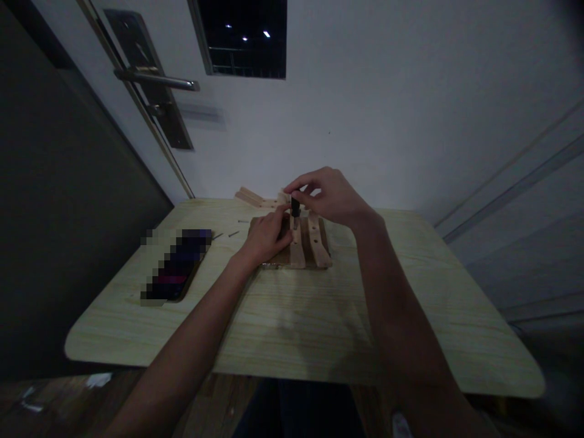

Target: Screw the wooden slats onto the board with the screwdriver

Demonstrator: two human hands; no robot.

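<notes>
A small wooden assembly (306,248) of pale slats on a darker board lies near the table's far edge. My left hand (267,234) rests on its left side, fingers curled and pressed against a slat. My right hand (329,196) hovers above it, its fingers pinched round the top of a short black screwdriver (295,208) that stands upright with its tip on the middle slat.
A pale wooden table (292,322) holds a dark phone (177,271) at the left. A few small screws (227,234) lie between phone and assembly. Loose slats (255,198) rest at the far edge. A door with a metal handle (157,79) is at upper left.
</notes>
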